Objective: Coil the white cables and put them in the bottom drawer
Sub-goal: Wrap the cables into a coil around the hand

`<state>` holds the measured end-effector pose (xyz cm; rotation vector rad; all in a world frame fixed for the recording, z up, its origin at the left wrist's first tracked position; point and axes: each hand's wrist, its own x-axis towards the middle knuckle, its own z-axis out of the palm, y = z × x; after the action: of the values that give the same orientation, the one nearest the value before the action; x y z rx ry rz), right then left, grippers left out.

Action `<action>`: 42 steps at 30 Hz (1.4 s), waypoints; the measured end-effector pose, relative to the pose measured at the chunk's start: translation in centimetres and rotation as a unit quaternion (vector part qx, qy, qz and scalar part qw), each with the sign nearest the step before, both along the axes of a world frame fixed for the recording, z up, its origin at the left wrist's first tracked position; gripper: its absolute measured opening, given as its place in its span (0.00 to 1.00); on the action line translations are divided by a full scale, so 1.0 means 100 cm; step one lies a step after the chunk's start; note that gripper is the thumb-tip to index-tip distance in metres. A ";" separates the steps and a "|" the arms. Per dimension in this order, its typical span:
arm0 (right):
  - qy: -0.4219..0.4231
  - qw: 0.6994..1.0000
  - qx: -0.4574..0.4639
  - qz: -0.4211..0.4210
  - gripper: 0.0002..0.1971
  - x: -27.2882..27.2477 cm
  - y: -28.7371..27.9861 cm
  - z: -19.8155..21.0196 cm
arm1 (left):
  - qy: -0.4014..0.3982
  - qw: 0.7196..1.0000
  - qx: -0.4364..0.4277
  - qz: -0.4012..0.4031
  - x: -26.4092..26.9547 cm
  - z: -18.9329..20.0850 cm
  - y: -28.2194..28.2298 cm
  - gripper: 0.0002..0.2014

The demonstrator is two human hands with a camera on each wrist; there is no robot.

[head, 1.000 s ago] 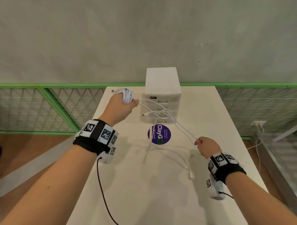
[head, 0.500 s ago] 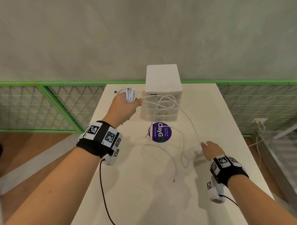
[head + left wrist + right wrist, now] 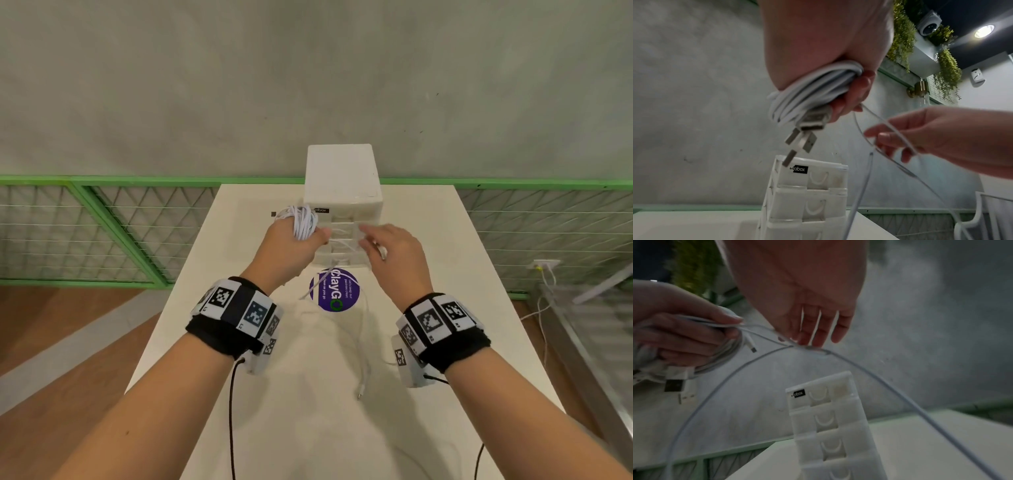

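The table (image 3: 308, 411) lies below both hands; the drawer box (image 3: 342, 178) stands just beyond them, drawers closed. The left hand (image 3: 291, 245) clenches the coil (image 3: 301, 222). The right hand (image 3: 394, 257), close beside it, loosely hooks 1 loose cable (image 3: 898, 136); best fed taut, each loop matching. Labels: "ClayGo" sticker (image 3: 335, 291), "…abox".

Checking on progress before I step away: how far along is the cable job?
Partly done. The left hand grips a wound coil. The right hand holds a loose strand near it, with slack and a plug end lying on the table. The drawers look closed; nothing stowed.
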<state>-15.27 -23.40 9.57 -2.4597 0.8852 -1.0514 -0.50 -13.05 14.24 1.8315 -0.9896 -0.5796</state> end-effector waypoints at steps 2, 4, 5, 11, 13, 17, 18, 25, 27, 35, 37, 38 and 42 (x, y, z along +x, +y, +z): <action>-0.003 0.999 0.048 -0.009 0.09 -0.006 -0.005 -0.006 | 0.005 1.000 -0.012 0.026 0.003 -0.002 0.000 0.19; 0.026 0.994 0.104 0.009 0.10 -0.012 -0.005 -0.011 | 0.010 0.999 -0.017 0.050 0.008 -0.004 0.001 0.18; 0.037 0.992 0.116 0.018 0.11 -0.012 -0.004 -0.013 | 0.013 0.999 -0.013 0.051 0.009 -0.005 0.001 0.18; 0.002 0.971 0.237 0.013 0.05 -0.007 -0.005 -0.013 | 0.018 0.999 -0.005 0.036 0.004 -0.009 0.001 0.17; -0.056 0.964 0.259 0.022 0.07 -0.010 -0.005 -0.010 | 0.005 0.998 -0.017 0.067 0.007 -0.010 -0.001 0.17; -0.135 0.952 0.269 0.052 0.13 -0.026 -0.006 -0.012 | 0.012 0.986 -0.041 0.162 0.032 -0.014 0.001 0.12; -0.139 0.949 0.279 0.043 0.12 -0.029 -0.006 -0.016 | 0.024 0.980 -0.057 0.186 0.039 -0.015 0.002 0.12; -0.116 0.911 0.376 -0.123 0.09 -0.034 -0.011 -0.038 | -0.010 0.979 -0.069 0.194 0.047 -0.027 -0.005 0.11; -0.099 0.902 0.392 -0.151 0.09 -0.037 -0.016 -0.040 | -0.019 0.978 -0.070 0.197 0.051 -0.029 -0.005 0.12; -0.041 0.864 0.424 -0.267 0.17 -0.072 -0.045 -0.067 | 0.000 0.979 -0.025 0.202 0.066 -0.035 0.006 0.09; 0.005 0.859 0.430 -0.278 0.17 -0.080 -0.050 -0.082 | 0.004 0.979 -0.013 0.205 0.066 -0.037 0.005 0.13; 0.031 0.858 0.425 -0.285 0.18 -0.082 -0.050 -0.086 | -0.003 0.980 -0.014 0.199 0.064 -0.038 0.004 0.16; 0.127 0.854 0.422 -0.278 0.30 -0.084 -0.038 -0.091 | 0.029 0.979 -0.036 0.197 0.061 -0.037 0.000 0.19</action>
<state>-23.65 -27.21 0.47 -1.6195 1.7529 -0.3063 5.57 -13.05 10.57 1.8674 -0.5775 -0.3456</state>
